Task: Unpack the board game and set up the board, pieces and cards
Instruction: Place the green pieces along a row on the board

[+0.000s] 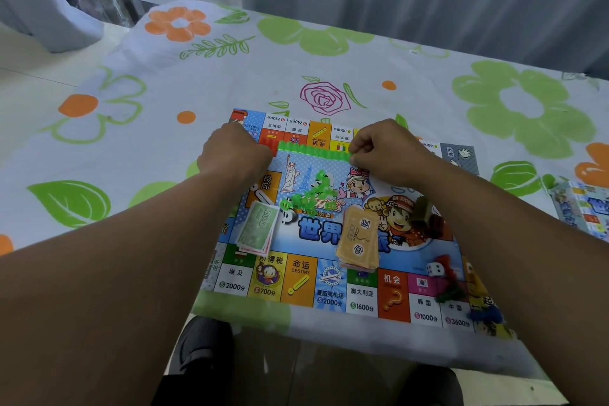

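Table (412, 349) covered w/ thin white cloth (428, 76), printed w/ big green & orange flowers. Game board (298, 280) lies flat directly on the cloth, under both hands: L hand (232, 155) over its far-left corner, R hand (385, 150) over its far edge, nearer the middle. Board's near edge sits by the table's near edge, well back from the hands toward the person. Pink rose print (324, 97) on the cloth just beyond the hands, btwn them. Well to the right of R hand, a printed game box (583, 208) rests on the cloth, cut off by the frame edge; can't tell lid or base.
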Action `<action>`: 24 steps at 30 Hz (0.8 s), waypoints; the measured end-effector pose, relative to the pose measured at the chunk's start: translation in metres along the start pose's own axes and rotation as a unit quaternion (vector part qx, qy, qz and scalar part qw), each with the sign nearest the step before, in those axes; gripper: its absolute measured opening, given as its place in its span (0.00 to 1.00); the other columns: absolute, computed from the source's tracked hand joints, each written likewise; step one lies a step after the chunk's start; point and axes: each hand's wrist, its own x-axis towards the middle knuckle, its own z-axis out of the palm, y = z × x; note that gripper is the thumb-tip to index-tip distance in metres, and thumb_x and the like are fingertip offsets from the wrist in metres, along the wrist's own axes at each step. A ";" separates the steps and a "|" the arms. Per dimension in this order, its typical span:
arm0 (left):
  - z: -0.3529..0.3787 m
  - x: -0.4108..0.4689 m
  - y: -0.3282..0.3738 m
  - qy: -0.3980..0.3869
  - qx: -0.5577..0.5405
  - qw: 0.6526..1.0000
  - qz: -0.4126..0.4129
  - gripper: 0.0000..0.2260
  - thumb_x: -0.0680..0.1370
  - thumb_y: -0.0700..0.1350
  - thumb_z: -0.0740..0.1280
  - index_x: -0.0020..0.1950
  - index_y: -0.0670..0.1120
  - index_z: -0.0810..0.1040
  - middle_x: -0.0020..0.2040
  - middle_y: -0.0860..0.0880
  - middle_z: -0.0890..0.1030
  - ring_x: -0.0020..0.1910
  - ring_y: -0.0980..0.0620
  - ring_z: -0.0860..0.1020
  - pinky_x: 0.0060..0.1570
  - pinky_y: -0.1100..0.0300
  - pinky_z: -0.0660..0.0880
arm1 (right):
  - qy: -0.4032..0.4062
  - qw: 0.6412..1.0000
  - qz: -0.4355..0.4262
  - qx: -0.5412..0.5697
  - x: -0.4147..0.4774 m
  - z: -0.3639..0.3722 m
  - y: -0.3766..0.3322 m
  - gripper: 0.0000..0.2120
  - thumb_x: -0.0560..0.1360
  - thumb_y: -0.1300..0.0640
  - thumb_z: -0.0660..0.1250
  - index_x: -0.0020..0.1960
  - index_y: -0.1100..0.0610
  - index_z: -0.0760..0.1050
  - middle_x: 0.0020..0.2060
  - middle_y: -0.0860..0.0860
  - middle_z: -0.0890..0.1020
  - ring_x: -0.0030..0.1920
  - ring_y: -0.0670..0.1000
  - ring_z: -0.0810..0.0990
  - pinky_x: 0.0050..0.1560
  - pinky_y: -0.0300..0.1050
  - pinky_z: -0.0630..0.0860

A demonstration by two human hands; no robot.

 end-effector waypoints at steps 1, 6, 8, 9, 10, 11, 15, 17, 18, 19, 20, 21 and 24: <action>0.000 0.000 0.000 0.003 0.000 1.000 0.000 0.06 0.72 0.42 0.69 0.49 0.45 0.81 0.45 0.47 0.82 0.44 0.45 0.80 0.50 0.50 0.81 | -0.001 1.000 0.001 0.001 0.000 0.000 0.000 0.03 0.74 0.63 0.73 0.48 0.61 0.84 0.36 0.46 0.79 0.41 0.49 0.79 0.48 0.46 0.77; -0.001 -0.002 0.001 0.003 0.000 1.000 -0.002 0.05 0.73 0.41 0.68 0.48 0.44 0.81 0.45 0.47 0.82 0.43 0.46 0.80 0.50 0.49 0.81 | 0.000 1.000 0.004 0.009 -0.003 -0.005 -0.005 0.02 0.74 0.62 0.73 0.46 0.61 0.82 0.35 0.46 0.80 0.37 0.47 0.78 0.43 0.46 0.76; -0.001 -0.002 0.002 0.003 0.003 1.000 -0.002 0.06 0.73 0.42 0.68 0.49 0.44 0.81 0.46 0.47 0.82 0.44 0.45 0.80 0.51 0.48 0.81 | 0.009 1.000 -0.004 0.017 -0.003 -0.008 -0.011 0.01 0.74 0.63 0.72 0.44 0.60 0.81 0.34 0.46 0.80 0.35 0.43 0.77 0.38 0.43 0.73; -0.001 -0.002 0.002 0.004 0.004 1.000 0.000 0.07 0.73 0.42 0.69 0.50 0.44 0.80 0.47 0.47 0.81 0.45 0.45 0.80 0.51 0.48 0.81 | 0.007 1.000 -0.011 0.022 -0.003 -0.009 -0.016 0.01 0.74 0.63 0.72 0.43 0.60 0.81 0.34 0.45 0.79 0.34 0.43 0.76 0.37 0.41 0.72; -0.001 -0.002 0.002 0.005 0.005 1.000 0.001 0.08 0.73 0.42 0.69 0.51 0.44 0.79 0.47 0.47 0.81 0.46 0.44 0.80 0.52 0.47 0.80 | 0.000 0.999 -0.021 0.026 -0.003 -0.010 -0.022 0.01 0.74 0.63 0.73 0.43 0.60 0.82 0.34 0.45 0.79 0.34 0.42 0.76 0.37 0.40 0.72; -0.001 -0.003 0.002 0.004 0.007 1.000 0.002 0.09 0.73 0.42 0.69 0.52 0.44 0.78 0.47 0.47 0.80 0.47 0.44 0.79 0.52 0.47 0.80 | -0.012 0.999 -0.031 0.028 -0.003 -0.010 -0.027 0.02 0.74 0.61 0.73 0.43 0.59 0.82 0.34 0.44 0.79 0.34 0.42 0.76 0.38 0.40 0.72; -0.001 -0.004 0.003 0.001 0.011 1.000 0.009 0.08 0.73 0.40 0.69 0.51 0.44 0.79 0.41 0.50 0.77 0.47 0.43 0.79 0.54 0.46 0.79 | -0.082 0.996 -0.039 -0.006 -0.003 -0.002 -0.043 0.06 0.76 0.54 0.74 0.44 0.56 0.81 0.36 0.49 0.81 0.37 0.48 0.79 0.40 0.45 0.77; -0.001 -0.005 0.004 0.001 0.012 1.000 0.011 0.07 0.72 0.40 0.68 0.50 0.45 0.79 0.40 0.50 0.75 0.48 0.42 0.79 0.55 0.46 0.79 | -0.103 0.993 -0.040 -0.048 -0.003 0.004 -0.045 0.06 0.76 0.53 0.73 0.45 0.56 0.81 0.38 0.51 0.82 0.40 0.50 0.81 0.40 0.43 0.76; -0.001 -0.005 0.004 0.001 0.011 1.000 0.011 0.07 0.72 0.40 0.68 0.50 0.45 0.79 0.40 0.50 0.75 0.47 0.42 0.79 0.55 0.45 0.79 | -0.108 0.991 -0.039 -0.062 -0.003 0.007 -0.045 0.07 0.76 0.53 0.74 0.45 0.56 0.81 0.39 0.51 0.83 0.41 0.51 0.81 0.40 0.43 0.75; -0.001 -0.005 0.004 0.001 0.009 1.000 0.012 0.07 0.72 0.40 0.68 0.50 0.45 0.79 0.41 0.50 0.76 0.47 0.42 0.79 0.55 0.45 0.79 | -0.110 0.991 -0.036 -0.072 -0.003 0.009 -0.045 0.07 0.75 0.53 0.74 0.45 0.57 0.80 0.39 0.52 0.83 0.41 0.51 0.81 0.39 0.42 0.75; -0.001 -0.005 0.004 0.001 0.007 1.000 0.012 0.07 0.72 0.40 0.68 0.50 0.46 0.79 0.42 0.49 0.77 0.48 0.42 0.79 0.55 0.45 0.79 | -0.111 0.990 -0.033 -0.076 -0.003 0.010 -0.045 0.07 0.75 0.53 0.74 0.46 0.57 0.80 0.39 0.52 0.83 0.41 0.51 0.81 0.39 0.42 0.74; -0.002 -0.005 0.003 0.000 0.005 1.000 0.012 0.08 0.72 0.40 0.68 0.51 0.46 0.78 0.45 0.48 0.78 0.48 0.42 0.79 0.55 0.44 0.79 | -0.112 0.990 -0.029 -0.076 -0.003 0.011 -0.046 0.08 0.75 0.52 0.74 0.46 0.57 0.80 0.39 0.52 0.83 0.41 0.51 0.81 0.39 0.42 0.74; -0.002 -0.005 0.003 -0.003 -0.001 1.000 0.013 0.11 0.72 0.42 0.69 0.54 0.47 0.78 0.51 0.46 0.80 0.51 0.42 0.79 0.55 0.44 0.79 | -0.110 0.990 -0.029 -0.081 -0.004 0.013 -0.049 0.08 0.75 0.52 0.74 0.46 0.56 0.80 0.39 0.51 0.82 0.40 0.50 0.80 0.39 0.43 0.73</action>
